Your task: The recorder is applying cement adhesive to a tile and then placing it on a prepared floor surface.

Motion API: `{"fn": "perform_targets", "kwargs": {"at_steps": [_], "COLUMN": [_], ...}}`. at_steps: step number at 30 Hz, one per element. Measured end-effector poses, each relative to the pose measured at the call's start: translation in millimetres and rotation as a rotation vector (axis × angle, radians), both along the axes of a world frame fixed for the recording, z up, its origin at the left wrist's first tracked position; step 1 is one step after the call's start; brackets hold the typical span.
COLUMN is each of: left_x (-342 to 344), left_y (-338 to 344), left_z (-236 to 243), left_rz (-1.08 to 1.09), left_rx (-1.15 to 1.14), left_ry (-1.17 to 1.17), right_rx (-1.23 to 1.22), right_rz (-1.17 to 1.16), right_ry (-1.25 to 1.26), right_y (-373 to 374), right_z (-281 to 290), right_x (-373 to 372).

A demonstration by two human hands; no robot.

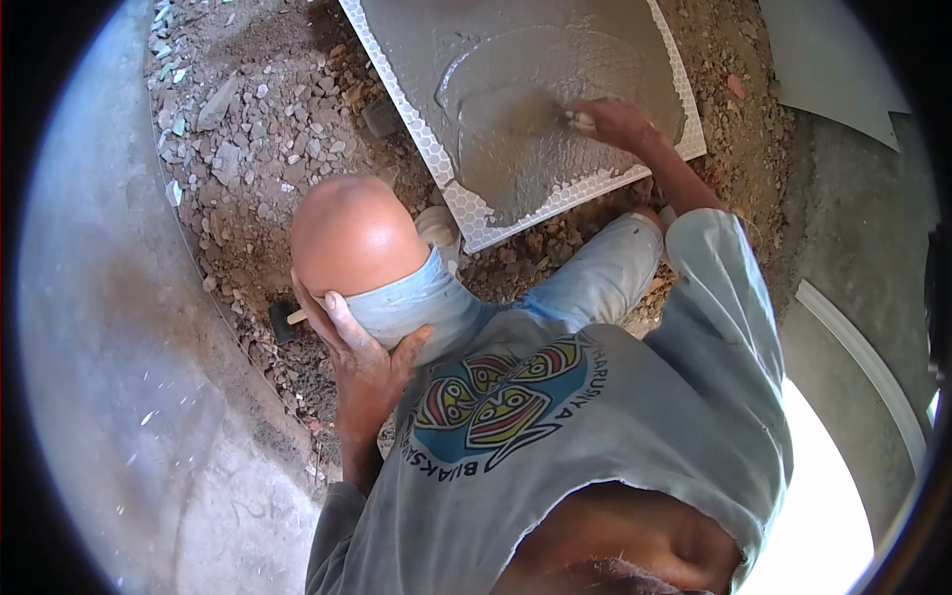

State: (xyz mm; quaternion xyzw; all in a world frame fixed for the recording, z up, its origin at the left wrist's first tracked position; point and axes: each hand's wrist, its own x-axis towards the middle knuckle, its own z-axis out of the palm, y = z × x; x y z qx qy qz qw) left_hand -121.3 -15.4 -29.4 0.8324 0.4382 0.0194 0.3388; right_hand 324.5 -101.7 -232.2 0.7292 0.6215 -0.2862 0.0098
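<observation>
A tile point(476, 234) with a pale hexagon pattern along its edges lies on rubble at the top. Wet grey mortar point(585, 64) covers most of its surface, marked with curved strokes. My right hand point(617, 124) is closed over the mortar, near the tile's right side. It grips what looks like a trowel point(524, 117), its blade smeared by motion and reaching left across the mortar. Spread fingers of my left hand point(365, 355) rest on the side of my bent left knee, holding no object.
Left of the tile lie broken stones and soil point(233, 159). Beside my left knee is a black-headed mallet point(284, 322), partly hidden. A pale round container point(437, 228) stands by the tile's near corner. A white strip point(863, 347) and a grey sheet point(833, 69) lie right.
</observation>
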Motion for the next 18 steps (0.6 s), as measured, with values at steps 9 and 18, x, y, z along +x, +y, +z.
{"fn": "perform_targets", "kwargs": {"at_steps": [9, 18], "left_x": [-6, 7], "left_y": [6, 7], "left_z": [-2, -8], "left_rz": [0.013, -0.018], "left_rx": [-0.063, -0.046], "left_ry": [0.028, 0.011], "right_rx": [-0.228, -0.300], "right_rz": [-1.161, -0.711], "right_ry": [0.280, 0.446], "right_y": [-12, -17], "right_z": [-32, 80], "right_x": [-22, -89]}}
